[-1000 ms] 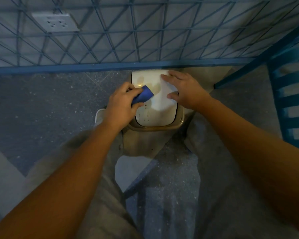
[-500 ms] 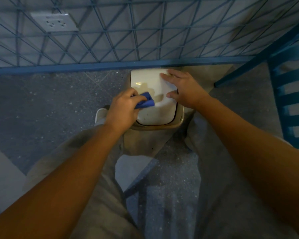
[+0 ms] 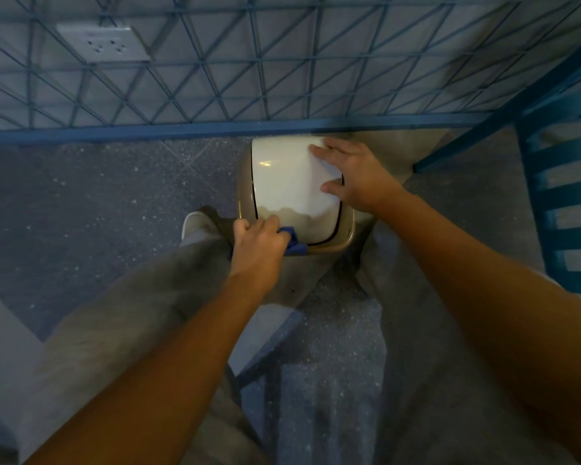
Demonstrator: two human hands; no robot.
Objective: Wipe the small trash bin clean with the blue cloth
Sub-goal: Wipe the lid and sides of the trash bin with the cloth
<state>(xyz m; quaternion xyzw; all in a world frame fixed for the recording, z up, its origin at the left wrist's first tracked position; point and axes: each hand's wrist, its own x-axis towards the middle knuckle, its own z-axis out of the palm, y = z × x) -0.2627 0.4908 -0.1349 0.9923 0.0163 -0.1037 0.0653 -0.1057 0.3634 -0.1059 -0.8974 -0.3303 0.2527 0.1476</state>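
The small trash bin (image 3: 282,182) stands on the floor between my knees, against the blue mesh fence. It has a glossy white lid in a beige rim. My left hand (image 3: 259,246) is closed around the blue cloth (image 3: 294,245) and presses it on the near left corner of the rim. Only a small fold of cloth shows past my fingers. My right hand (image 3: 353,177) lies flat on the right side of the lid, fingers spread, steadying the bin.
A blue wire mesh fence (image 3: 249,78) runs across the back, with a wall socket (image 3: 104,43) behind it. A blue slatted chair (image 3: 564,203) stands at the right. My grey-trousered legs flank the bin, and one shoe (image 3: 195,224) sits left of it.
My left hand has slid with the cloth from the upper left of the lid down toward me to the near rim. My right hand has stayed on the lid.
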